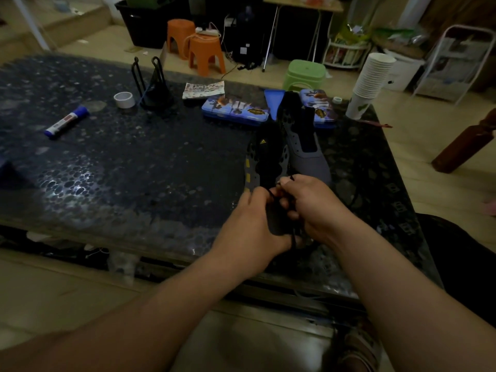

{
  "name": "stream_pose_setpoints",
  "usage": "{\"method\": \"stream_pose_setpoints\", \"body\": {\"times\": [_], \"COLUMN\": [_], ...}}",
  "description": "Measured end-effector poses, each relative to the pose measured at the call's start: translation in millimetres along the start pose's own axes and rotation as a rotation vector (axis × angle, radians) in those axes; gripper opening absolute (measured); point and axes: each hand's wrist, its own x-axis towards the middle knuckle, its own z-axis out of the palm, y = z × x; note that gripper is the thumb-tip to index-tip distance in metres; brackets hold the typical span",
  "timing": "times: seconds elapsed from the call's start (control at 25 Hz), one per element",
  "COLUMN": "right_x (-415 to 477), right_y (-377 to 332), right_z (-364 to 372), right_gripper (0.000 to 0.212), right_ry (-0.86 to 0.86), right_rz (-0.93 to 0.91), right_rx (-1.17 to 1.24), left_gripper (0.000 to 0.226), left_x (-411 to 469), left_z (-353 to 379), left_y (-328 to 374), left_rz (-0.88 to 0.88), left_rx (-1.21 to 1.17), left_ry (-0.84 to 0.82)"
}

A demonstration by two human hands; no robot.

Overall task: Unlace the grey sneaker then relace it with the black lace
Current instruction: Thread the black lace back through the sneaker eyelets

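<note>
While the lace is pinched between the left hand and right hand, the sneaker sits just beyond them. Looks like lacing is underway; feeding the tip through the next eyelet is probably needed.

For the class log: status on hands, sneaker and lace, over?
Both hands, left and right, pinching black lace. Near sneaker at toe end. Second sneaker close beside, nothing blocking.

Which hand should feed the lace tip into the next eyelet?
Right, probably. The right hand already pinches the black lace tip above the near grey sneaker; the left hand grips the shoe's toe end, steadying it.
</note>
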Motion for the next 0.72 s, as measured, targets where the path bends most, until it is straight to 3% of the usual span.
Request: {"method": "stream_pose_setpoints", "body": {"times": [0.12, 0.28, 0.44, 0.52, 0.56, 0.64, 0.68, 0.72], "right_x": [-5.6, -3.1, -1.1, -5.7, -7.1, -7.3, -5.5, -4.7], "right_y": [-1.4, -1.4, -14.9, -16.8, -14.9, -6.7, -2.4, -1.5], "right_z": [-2.4, -7.6, -20.0, -25.7, -25.8, -23.5, -21.5, -19.3], "right_gripper": [0.028, 0.035, 0.019, 0.021, 0.023, 0.022, 0.019, 0.015], "right_ry": [0.021, 0.113, 0.13, 0.048, 0.039, 0.073, 0.067, 0.045], "right_rz": [-0.035, -0.048, -0.046, -0.04, -0.066, -0.215, -0.296, -0.34], "right_rx": [-0.107, -0.235, 0.401, 0.44, 0.221, -0.512, -0.76, -0.862], "left_gripper": [0.072, 0.073, 0.073, 0.057, 0.044, 0.03, 0.034, 0.041], "left_x": [-5.4, 0.3, -0.7, 1.4, 3.9, 9.4, 11.2, 12.3], "left_z": [13.5, 3.8, -3.8, -7.0, -9.1, -11.5, -11.0, -9.4], "left_y": [-0.1, -13.4, -19.1, -21.0, -22.3, -25.7, -26.4, -26.6], "left_rz": [0.066, 0.106, 0.118, 0.08, 0.046, -0.032, -0.048, -0.056], "left_rx": [0.172, 0.186, 0.163, 0.083, 0.011, -0.095, -0.093, -0.071], "left_ry": [0.072, 0.059, -0.018, -0.025, 0.004, 0.083, 0.112, 0.126]}}
